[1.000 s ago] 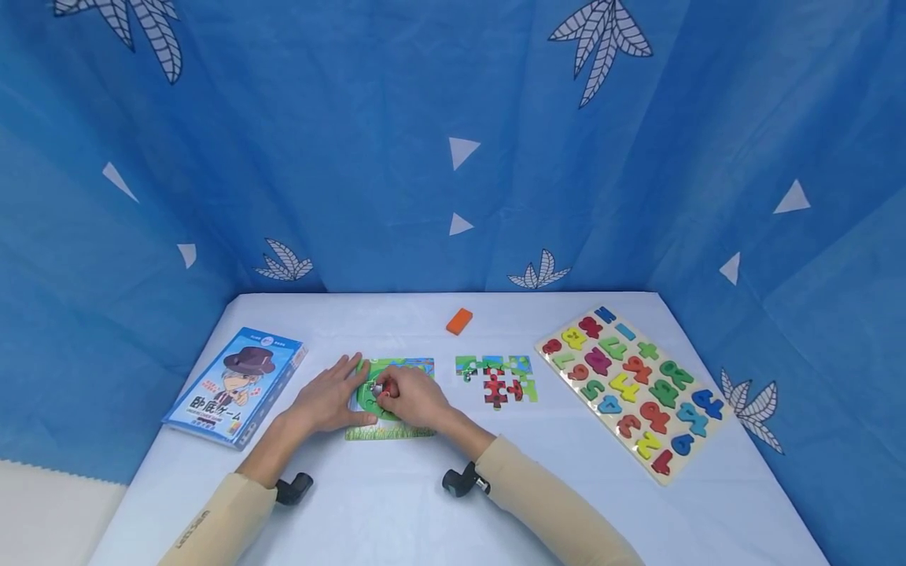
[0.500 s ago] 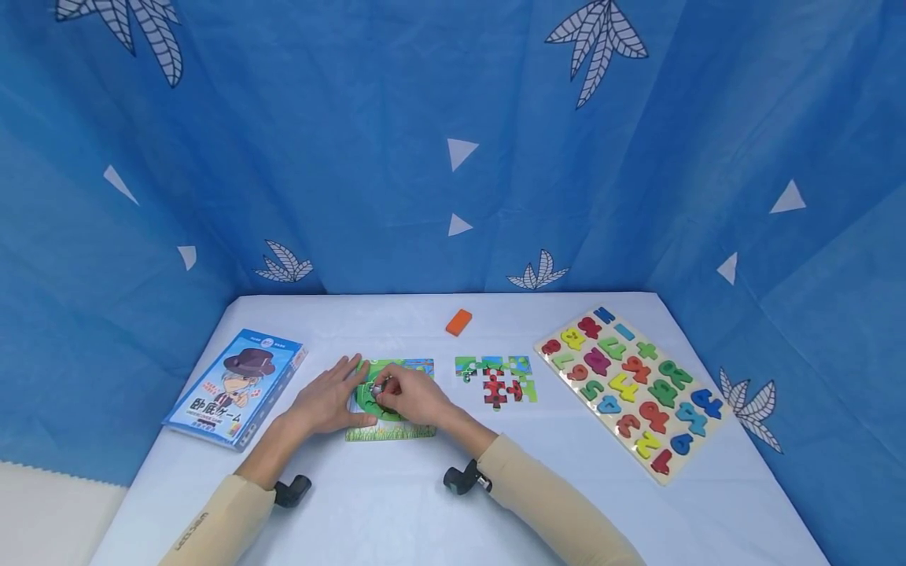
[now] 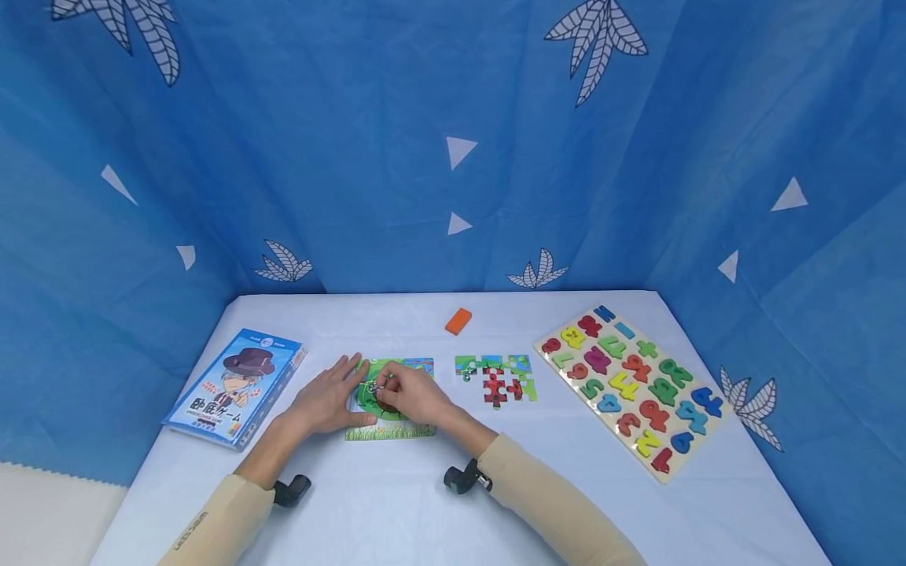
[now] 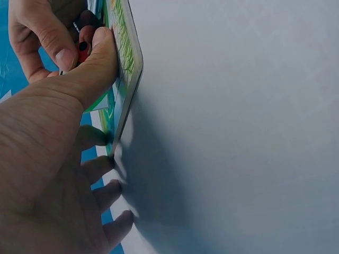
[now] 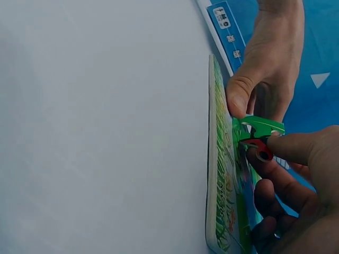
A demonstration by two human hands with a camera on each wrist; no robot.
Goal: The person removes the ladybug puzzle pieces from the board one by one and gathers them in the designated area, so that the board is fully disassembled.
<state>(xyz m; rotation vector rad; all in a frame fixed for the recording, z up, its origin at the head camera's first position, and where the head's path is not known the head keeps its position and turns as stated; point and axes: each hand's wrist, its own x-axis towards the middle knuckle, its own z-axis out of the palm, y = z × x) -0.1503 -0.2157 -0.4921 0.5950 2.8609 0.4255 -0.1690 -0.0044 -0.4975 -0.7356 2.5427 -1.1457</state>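
My left hand [image 3: 325, 402] lies spread over the left side of a jigsaw puzzle board [image 3: 406, 433], its thumb at the near part and its fingertips at the left edge. Over the board's picture, my right hand [image 3: 419, 398] pinches a jigsaw puzzle piece between thumb and fingers. That puzzle piece [image 5: 260, 127] shows green with a red and black part in the right wrist view, tilted up from the board and close to the left thumb. The fingers hide part of it. Right of the board lie several loose puzzle pieces [image 3: 495, 391], some of them side by side.
A blue boxed game [image 3: 237, 387] stands at the left of the white table [image 3: 382, 511]. An orange block [image 3: 458, 321] lies toward the back. On the right is a wooden number board [image 3: 637, 393] with colourful digits. Blue curtains [image 3: 396, 157] surround the table.
The puzzle piece has turned in my right hand's fingers: red showed between them before, and less of it shows now in the head view. My left hand has stayed in place.
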